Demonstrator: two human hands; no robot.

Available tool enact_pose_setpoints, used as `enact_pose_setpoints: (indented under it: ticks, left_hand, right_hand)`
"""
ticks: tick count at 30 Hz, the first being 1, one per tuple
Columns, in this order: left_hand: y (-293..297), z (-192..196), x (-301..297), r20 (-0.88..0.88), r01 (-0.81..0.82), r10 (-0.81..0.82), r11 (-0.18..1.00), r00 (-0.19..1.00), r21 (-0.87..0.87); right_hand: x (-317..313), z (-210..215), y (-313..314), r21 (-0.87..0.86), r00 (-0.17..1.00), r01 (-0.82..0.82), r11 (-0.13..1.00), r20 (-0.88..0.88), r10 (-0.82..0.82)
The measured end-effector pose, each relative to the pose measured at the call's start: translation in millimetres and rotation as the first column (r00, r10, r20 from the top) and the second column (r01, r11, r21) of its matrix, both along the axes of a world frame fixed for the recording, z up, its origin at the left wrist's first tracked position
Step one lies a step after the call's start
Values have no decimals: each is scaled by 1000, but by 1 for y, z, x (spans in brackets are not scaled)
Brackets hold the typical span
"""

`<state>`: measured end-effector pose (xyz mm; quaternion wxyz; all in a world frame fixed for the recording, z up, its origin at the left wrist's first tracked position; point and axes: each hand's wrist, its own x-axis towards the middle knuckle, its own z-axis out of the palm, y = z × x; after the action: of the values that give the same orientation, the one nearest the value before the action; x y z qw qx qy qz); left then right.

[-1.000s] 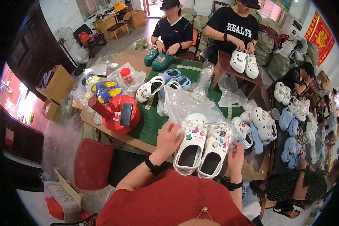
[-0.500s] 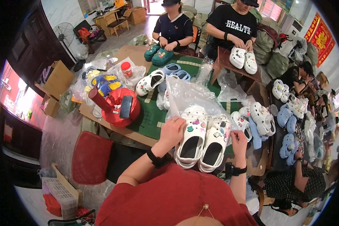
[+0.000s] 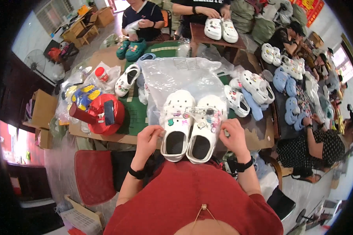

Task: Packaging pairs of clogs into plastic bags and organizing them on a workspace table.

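A pair of white clogs (image 3: 183,123) with colourful charms rests at the table's near edge, heels toward me. Their toe halves are inside a clear plastic bag (image 3: 184,76), which spreads flat beyond them. The heel openings stay outside it. My left hand (image 3: 150,138) pinches the bag's edge beside the left clog. On the other side my right hand (image 3: 232,134) is closed at the bag's right edge, next to the right clog. Both sets of fingers are bent, with the thin film partly hidden in them.
At left stand a red round container (image 3: 106,124) with a phone (image 3: 109,112) on it and a red-lidded jar (image 3: 101,73). More white clogs (image 3: 237,101) and blue clogs (image 3: 292,111) lie to the right. Across the table, a co-worker handles white clogs (image 3: 221,30); green clogs (image 3: 131,49) stand before another.
The bag has come down further over the clogs and now lies flatter. Both hands have moved left with it. Across the table, a co-worker has let go of the green clogs and holds something whitish.
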<state>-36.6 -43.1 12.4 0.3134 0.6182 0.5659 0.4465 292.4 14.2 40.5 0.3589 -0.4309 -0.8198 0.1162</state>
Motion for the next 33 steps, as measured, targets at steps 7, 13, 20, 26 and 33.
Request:
enact_pose_setpoints:
  ticks: [7, 13, 20, 26, 33]
  left_hand:
    - [24, 14, 15, 13, -44, 45, 999, 999, -22]
    - [37, 5, 24, 4, -201, 201, 979, 980, 38]
    - [33, 5, 13, -166, -96, 99, 995, 981, 28]
    - [4, 12, 9, -154, -86, 96, 994, 983, 71]
    - [2, -14, -7, -151, 23, -38, 994, 988, -103]
  right_hand:
    - [1, -8, -7, -74, 998, 3, 997, -66, -8]
    - [1, -20, -17, -255, 963, 65, 965, -237, -127]
    - [8, -22, -17, -276, 984, 45, 960, -155, -91]
    - [10, -17, -25, -309, 978, 20, 951, -190, -82]
    - [14, -39, -18, -337, 972, 10, 942, -219, -89]
